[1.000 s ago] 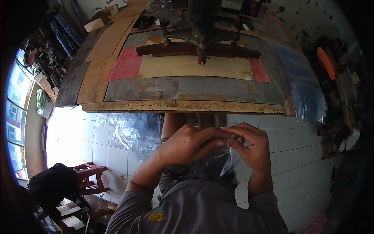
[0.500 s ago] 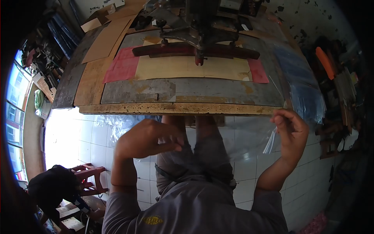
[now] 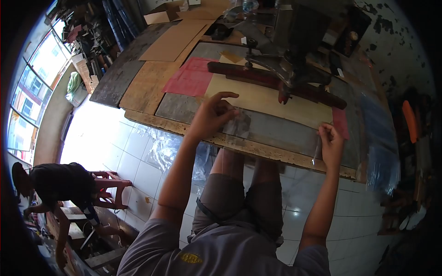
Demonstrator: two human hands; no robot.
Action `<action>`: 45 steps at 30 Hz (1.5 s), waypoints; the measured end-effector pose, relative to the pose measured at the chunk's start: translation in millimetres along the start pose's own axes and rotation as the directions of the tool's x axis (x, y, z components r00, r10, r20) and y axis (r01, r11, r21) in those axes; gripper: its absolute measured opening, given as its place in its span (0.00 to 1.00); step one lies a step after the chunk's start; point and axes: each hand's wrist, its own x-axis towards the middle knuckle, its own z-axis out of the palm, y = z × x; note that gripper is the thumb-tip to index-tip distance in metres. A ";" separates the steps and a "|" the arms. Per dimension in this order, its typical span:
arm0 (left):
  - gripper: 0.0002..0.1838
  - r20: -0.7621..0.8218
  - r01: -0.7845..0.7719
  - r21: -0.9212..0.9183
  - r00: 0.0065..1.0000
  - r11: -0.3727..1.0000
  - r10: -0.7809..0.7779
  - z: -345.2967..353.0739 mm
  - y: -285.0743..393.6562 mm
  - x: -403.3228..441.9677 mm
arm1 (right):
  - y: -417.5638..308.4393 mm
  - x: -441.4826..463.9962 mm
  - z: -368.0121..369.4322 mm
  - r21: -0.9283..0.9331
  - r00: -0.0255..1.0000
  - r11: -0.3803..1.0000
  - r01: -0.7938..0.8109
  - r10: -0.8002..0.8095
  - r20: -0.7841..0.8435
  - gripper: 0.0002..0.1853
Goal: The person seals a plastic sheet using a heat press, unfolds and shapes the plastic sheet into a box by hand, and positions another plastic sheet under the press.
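Between 2 hands (image 3: 212, 117) (image 3: 332, 145), 1 clear plastic sheet (image 3: 237, 126)

Surface (image 3: 184, 105) w/ cardboard (image 3: 172, 44) at L end, pink sheet (image 3: 190, 77) & yellow sheet (image 3: 267, 102) mid, clear plastic (image 3: 380, 135) at R.

Place: workshop
Worktable (image 3: 156, 122): scarred, pitted wood
Metal fixture (image 3: 289, 69): heavy, long bar (image 3: 230, 70) over table
On top: cardboard (image 3: 172, 46), plastic sheets (image 3: 380, 142)
Wall (image 3: 382, 23): paint flaking
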 end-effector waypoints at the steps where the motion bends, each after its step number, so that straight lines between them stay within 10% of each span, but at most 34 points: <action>1: 0.25 -0.006 0.012 -0.015 1.000 1.000 -0.012 0.3 2.4 -1.8 | -1.1 -1.6 -0.3 0.005 0.999 0.999 -0.036 0.036 0.004 0.14; 45: 0.22 0.033 -0.081 0.036 0.996 0.996 0.080 -0.5 -3.0 -2.6 | -41.8 -22.0 -28.4 0.026 0.974 0.997 -0.074 0.067 0.217 0.19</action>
